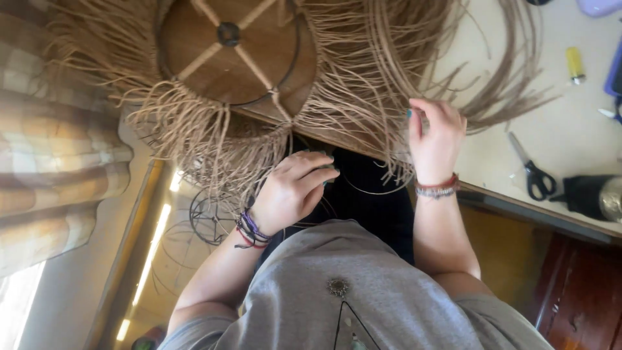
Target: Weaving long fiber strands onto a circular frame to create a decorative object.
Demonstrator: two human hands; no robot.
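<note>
Grey shirt, hands gripping raffia strands, wire lampshade frame

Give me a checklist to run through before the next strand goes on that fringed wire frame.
1. Left hand at the fringe under the wire frame: ok.
2. Right hand in the loose raffia strands: ok.
3. Single strand pinched in the fingers: cannot tell.
4. Scissors lying on the table beside the right hand: ok.
5. Strands free of tangles: not ok.
</note>
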